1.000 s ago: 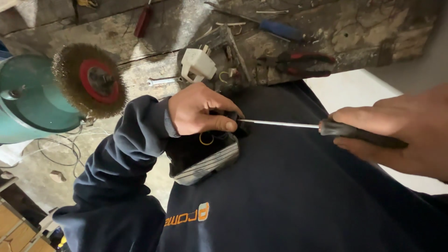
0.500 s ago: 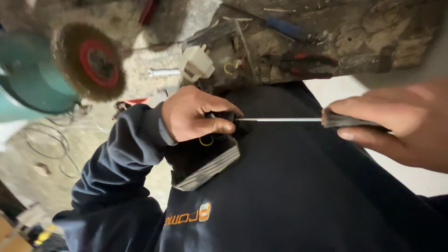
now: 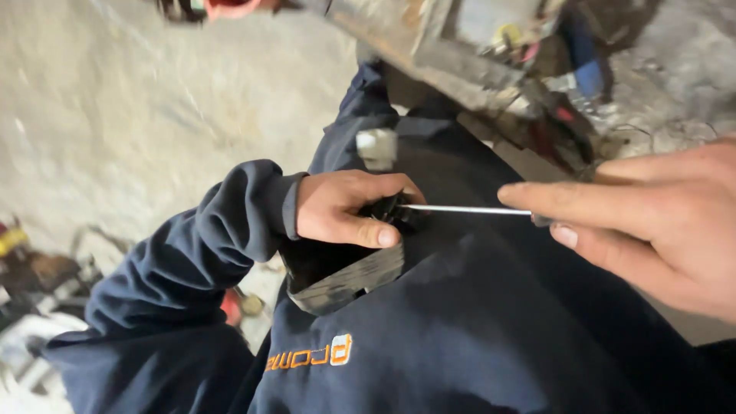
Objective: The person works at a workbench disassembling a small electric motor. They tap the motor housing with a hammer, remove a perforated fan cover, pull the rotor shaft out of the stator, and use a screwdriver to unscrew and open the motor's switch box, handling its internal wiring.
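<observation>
The cluttered workbench (image 3: 491,69) along the top is blurred and cut off, its contents unreadable. Against the dark navy sweatshirt (image 3: 475,330), the left hand (image 3: 345,207) wraps a black blocky part with a grey ribbed edge (image 3: 345,280), largely hidden under its fingers. The right hand (image 3: 652,222) pinches a thin steel screwdriver shaft (image 3: 464,209); it lies horizontal, tip leftward into the part, handle concealed.

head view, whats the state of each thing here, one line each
left hand: closed around the top of the black part, thumb across its front
black part: held against the dark sweatshirt, lower edge tilted
screwdriver: roughly level, tip at the black part by the left fingers
right hand: gripping the screwdriver's handle end, index finger laid along it
workbench: cluttered, blurred
</observation>
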